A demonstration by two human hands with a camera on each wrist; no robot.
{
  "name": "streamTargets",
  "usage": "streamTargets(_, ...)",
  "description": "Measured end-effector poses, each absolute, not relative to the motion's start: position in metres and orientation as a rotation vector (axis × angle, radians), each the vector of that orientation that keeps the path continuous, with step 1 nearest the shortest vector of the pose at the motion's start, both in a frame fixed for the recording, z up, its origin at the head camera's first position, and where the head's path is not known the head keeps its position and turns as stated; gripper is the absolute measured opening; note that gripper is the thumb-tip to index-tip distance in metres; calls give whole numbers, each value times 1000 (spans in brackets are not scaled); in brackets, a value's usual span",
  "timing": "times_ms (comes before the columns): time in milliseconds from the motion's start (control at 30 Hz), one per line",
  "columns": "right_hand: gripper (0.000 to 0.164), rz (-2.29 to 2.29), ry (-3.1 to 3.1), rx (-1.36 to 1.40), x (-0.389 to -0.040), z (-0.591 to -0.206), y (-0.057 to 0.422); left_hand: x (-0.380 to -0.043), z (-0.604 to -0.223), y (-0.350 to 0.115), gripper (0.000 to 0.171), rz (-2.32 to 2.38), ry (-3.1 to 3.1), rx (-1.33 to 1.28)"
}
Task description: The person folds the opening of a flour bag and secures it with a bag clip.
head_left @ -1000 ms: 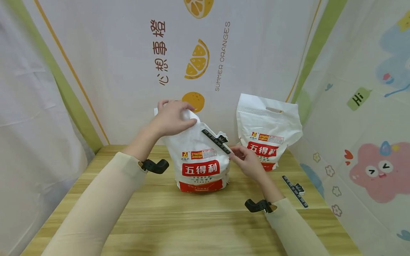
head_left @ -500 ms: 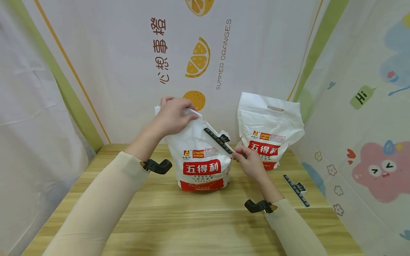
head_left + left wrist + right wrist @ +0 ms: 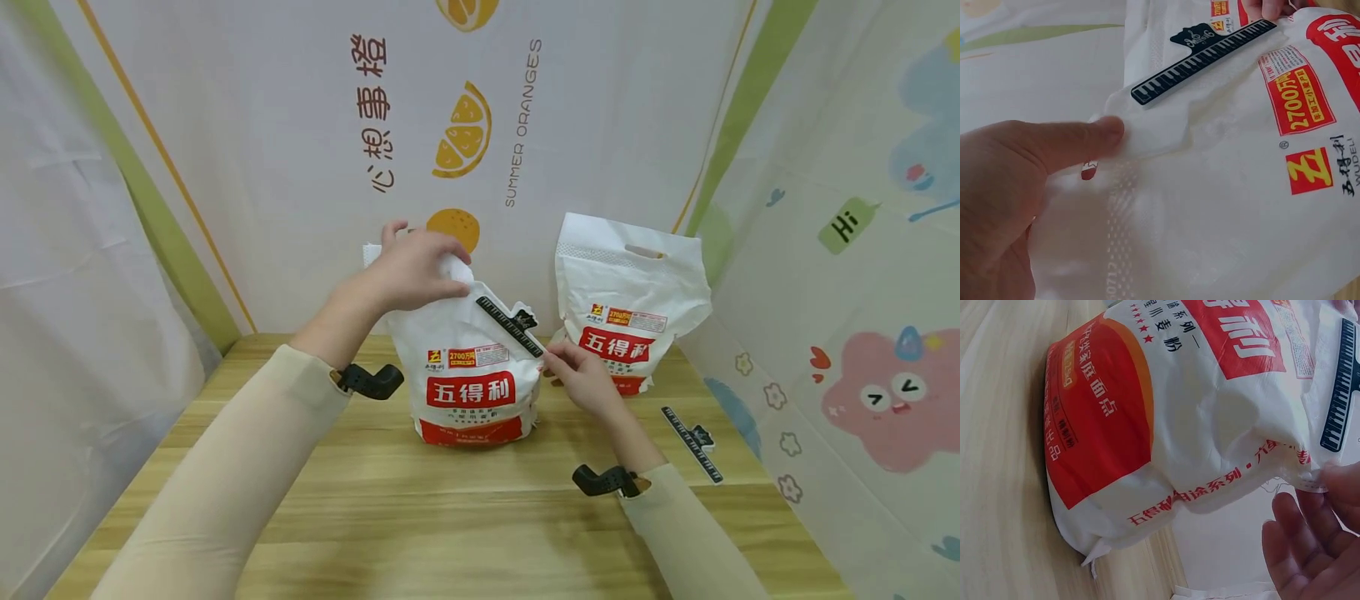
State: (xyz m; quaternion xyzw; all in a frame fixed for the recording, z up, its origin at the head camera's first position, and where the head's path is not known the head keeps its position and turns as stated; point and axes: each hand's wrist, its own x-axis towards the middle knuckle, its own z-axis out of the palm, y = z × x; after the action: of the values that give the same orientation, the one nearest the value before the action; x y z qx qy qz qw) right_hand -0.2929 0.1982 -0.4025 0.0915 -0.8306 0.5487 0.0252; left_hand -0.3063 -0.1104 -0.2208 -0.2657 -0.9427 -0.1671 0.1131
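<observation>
A white flour bag (image 3: 471, 367) with red labels stands upright on the wooden table. Its upper right corner is folded over, and a black-and-white piano-keyboard clip (image 3: 510, 327) sits slantwise along that fold. My left hand (image 3: 416, 271) grips the bag's top, thumb in front at the fold, fingers behind it and largely hidden. In the left wrist view that thumb lies just below the clip's end. My right hand (image 3: 585, 379) pinches the bag's right edge beside the clip's lower end, thumb and forefinger on the white material in the right wrist view (image 3: 1313, 531).
A second flour bag (image 3: 633, 308) with a cut-out handle stands behind and to the right. Another keyboard clip (image 3: 692, 444) lies on the table (image 3: 450, 533) near its right edge. Printed curtains (image 3: 300, 125) close off the back and sides.
Both hands keep their holds on the bag. The left thumb has shifted slightly along the fold; the clip and the bag stay almost where they were.
</observation>
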Motion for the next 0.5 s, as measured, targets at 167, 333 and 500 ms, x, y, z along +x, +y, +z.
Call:
streamTargets(167,23,1676,-2594,288,-295,-405,197,-307,-225,-105,15,-448,-2757,-787)
streamTargets(333,24,1652,-2628,264,-298,-405,194,-307,-228,-101,14,-440,-2718,-766)
streamTargets(500,26,1691,-2642,246,-297,-403,191,-308,-228,-103,22,-441,-2706,-765)
